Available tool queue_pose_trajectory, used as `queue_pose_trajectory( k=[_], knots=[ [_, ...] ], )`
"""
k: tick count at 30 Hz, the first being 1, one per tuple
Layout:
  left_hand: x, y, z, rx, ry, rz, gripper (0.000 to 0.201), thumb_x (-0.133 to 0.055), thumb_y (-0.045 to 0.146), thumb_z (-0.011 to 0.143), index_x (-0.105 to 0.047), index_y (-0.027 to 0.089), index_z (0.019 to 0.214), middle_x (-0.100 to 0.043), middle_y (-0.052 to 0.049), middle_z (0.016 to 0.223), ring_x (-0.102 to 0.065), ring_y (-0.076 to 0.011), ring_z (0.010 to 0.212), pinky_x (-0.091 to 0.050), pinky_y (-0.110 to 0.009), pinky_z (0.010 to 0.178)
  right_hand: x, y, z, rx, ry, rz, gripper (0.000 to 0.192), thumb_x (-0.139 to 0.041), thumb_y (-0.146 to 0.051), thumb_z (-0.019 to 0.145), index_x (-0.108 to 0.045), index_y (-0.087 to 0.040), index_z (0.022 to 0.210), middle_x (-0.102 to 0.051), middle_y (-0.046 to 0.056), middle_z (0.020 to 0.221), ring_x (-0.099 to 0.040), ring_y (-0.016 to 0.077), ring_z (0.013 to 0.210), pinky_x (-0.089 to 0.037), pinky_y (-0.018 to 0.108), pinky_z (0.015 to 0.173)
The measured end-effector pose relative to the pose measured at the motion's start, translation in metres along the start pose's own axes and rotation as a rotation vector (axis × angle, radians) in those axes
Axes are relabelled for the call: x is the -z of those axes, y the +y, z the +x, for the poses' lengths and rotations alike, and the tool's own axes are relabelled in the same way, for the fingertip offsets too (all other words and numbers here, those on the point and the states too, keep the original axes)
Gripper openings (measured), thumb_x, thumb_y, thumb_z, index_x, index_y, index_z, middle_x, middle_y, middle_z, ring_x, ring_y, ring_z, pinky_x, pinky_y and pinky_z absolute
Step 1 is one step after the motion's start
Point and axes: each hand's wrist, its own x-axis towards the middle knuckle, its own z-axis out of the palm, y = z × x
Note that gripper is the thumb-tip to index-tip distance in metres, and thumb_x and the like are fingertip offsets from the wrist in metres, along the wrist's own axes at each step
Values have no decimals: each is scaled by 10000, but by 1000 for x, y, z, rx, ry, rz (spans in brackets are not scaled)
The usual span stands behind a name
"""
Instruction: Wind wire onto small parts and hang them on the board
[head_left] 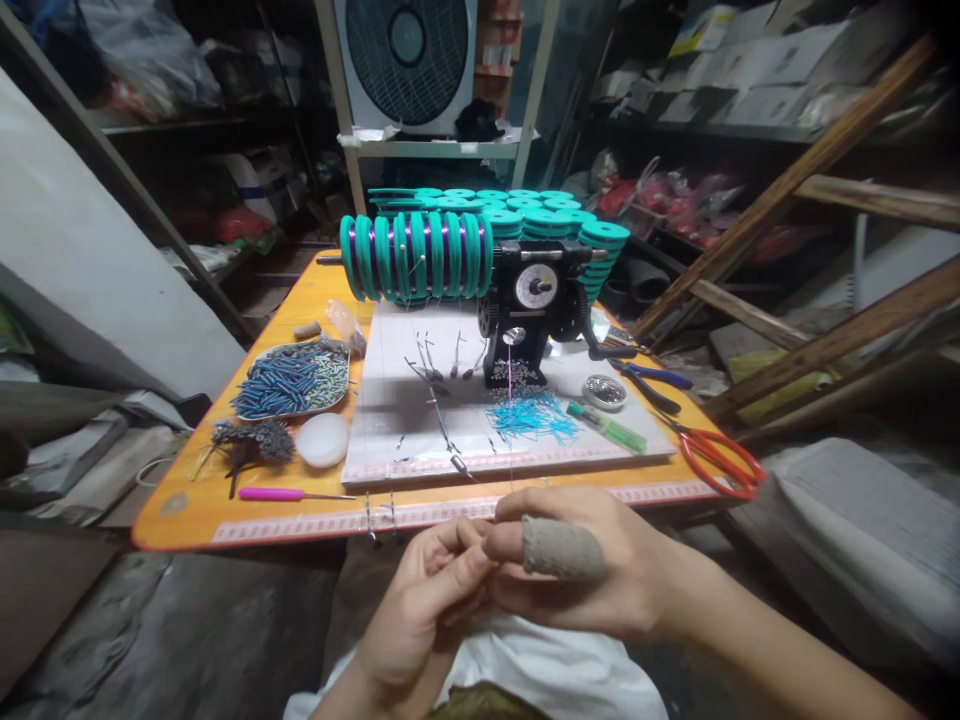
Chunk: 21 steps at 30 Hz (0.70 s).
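Both my hands met just off the near edge of the tabletop: left hand and right hand, its thumb in a cloth sleeve, each had its grip pinched nearly closed on a fine purple thread that ran up across the white board to the black winder near the far edge. My judgement: the thread looked taut, so a sharp tug could have snapped it or pulled it off the winder. It also passed just beside the loose blue wires and could have snagged or scattered them.
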Motion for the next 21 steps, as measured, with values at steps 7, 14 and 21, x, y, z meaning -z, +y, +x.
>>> queue_pose_trajectory(
  k=[7,14,21],
  knots=[
    [3,-2,-4,-858,241,1140,108,-610,72,786,-614,180,776,-550,-36,880,-585,-104,861,-457,-178,791,-10,-4,4,-328,85,402,330,-453,-350,870,-615,-62,878,-535,26,747,-446,-85,697,-380,-12,632],
    [12,-4,-1,-1243,59,1641,344,-620,-38,708,-615,158,990,-680,-107,939,-634,-165,839,-494,-240,769,-19,5,25,-115,341,85,189,-480,-163,840,-664,-119,843,-559,31,880,-476,-86,843,-379,3,773],
    [1,0,-3,-255,158,484,225,-637,290,815,-537,149,672,-572,-35,796,-538,-89,704,-426,-183,648,-9,8,4,65,32,63,250,-405,-249,887,-594,-87,910,-545,4,811,-460,-94,810,-379,-35,743]
  ],
)
